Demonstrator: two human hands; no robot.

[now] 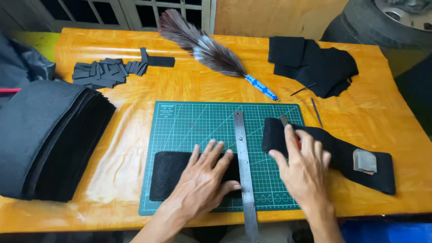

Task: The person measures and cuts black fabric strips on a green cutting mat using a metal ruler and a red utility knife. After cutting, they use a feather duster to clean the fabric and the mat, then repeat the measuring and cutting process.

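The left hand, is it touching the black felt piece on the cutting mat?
Touching. The head view shows the left hand pressed flat on the black felt piece, fingers spread across its top, beside the metal ruler.

— What is carried by the glossy orange wooden bench (189, 87)?

— A green gridded cutting mat (198, 121), a thick stack of black felt sheets (49, 135), a heap of small black felt strips (105, 72), a grey feather duster (207, 47) and loose black felt offcuts (315, 63) are laid directly on it.
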